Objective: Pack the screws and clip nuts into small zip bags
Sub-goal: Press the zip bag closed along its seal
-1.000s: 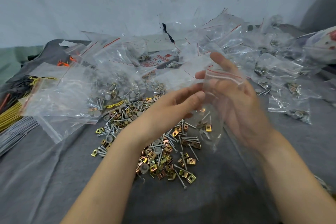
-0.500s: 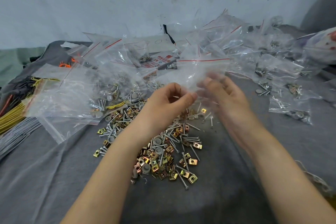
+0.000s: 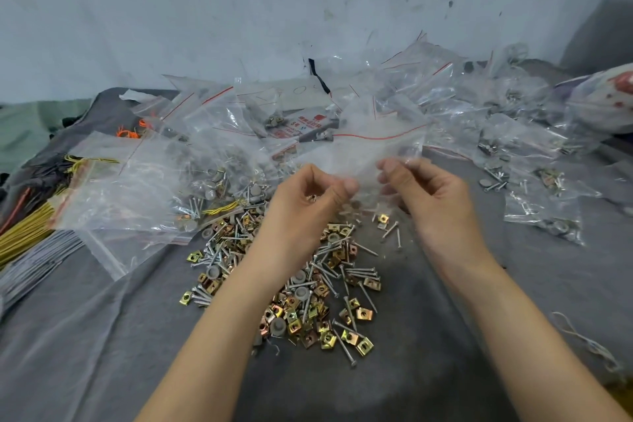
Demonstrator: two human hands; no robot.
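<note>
- Hands, two: left hand [image 3: 308,197] and right hand [image 3: 433,197], bare, forearms entering from the bottom edge. Both have curled fingers and each pinches a lower corner of one bag.
- Small zip bag [image 3: 375,151], one: clear plastic with a red seal line along the top, held upright between the two hands, above the far edge of the loose pile. Its contents cannot be made out.
- Loose pile [image 3: 301,288], one, lying under and between the wrists. It is a mix of silver screws [image 3: 343,348], gold clip nuts [image 3: 363,313] and grey round caps [image 3: 212,272], too many and too overlapped to count.
- Stray pieces beside the pile, below the right hand: three screws and one clip nut.
- Large clear bag [image 3: 137,185], one, left of the pile, with a red seal strip.
- Further zip bags, many, heaped behind and to the right; several filled bags [image 3: 544,221] hold hardware. Too overlapped to count.
- Tie bundles at the left edge: yellow ties [image 3: 24,236], grey ties [image 3: 34,265], a few orange ties [image 3: 128,132].
- Printed box [image 3: 305,123], one, among the far bags.
- Surface: wrinkled grey cloth [image 3: 445,336].
- Room: pale wall [image 3: 308,10], scuffed and spotted, directly behind.
</note>
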